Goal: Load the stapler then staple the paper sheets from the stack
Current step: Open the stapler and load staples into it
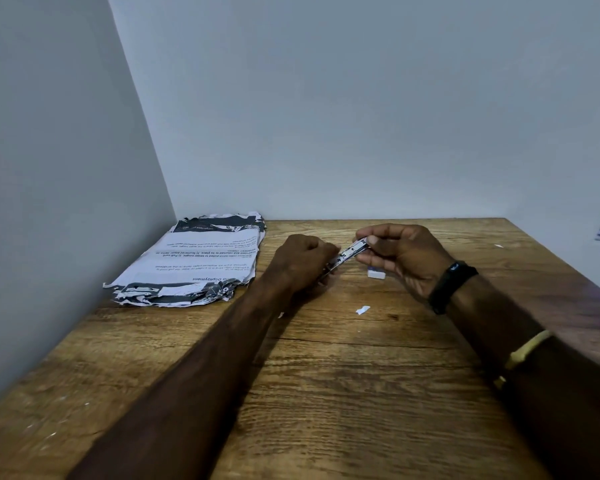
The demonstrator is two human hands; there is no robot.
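- Two hands meet above the middle of the wooden table (326,375), and we see both gripping one small metal stapler (349,252) between them.
- We find the left hand (302,261) curled into a closed fist around the lower, nearer end of the stapler; its fingertips are hidden from us behind the knuckles.
- We find the right hand (399,251) pinching the upper, farther end of the stapler between thumb and fingers, with the remaining fingers curled loosely under it.
- We note that the stapler is held off the table surface, tilted so that its right end is higher than its left end. We cannot tell whether its magazine is open or whether staples are inside; the part is too small and blurred.
- We locate the stack of paper sheets (194,261) at the far left corner of the table, against the side wall, well apart from both hands. Its sheets are printed, with torn, ragged edges.
- We observe a small white box (376,273) lying on the table just below the right hand.
- We observe a white paper scrap (362,310) on the table nearer to us, between the two forearms.
- We note a black wristband (452,285) on the right wrist and a yellow band (527,348) farther up that forearm.
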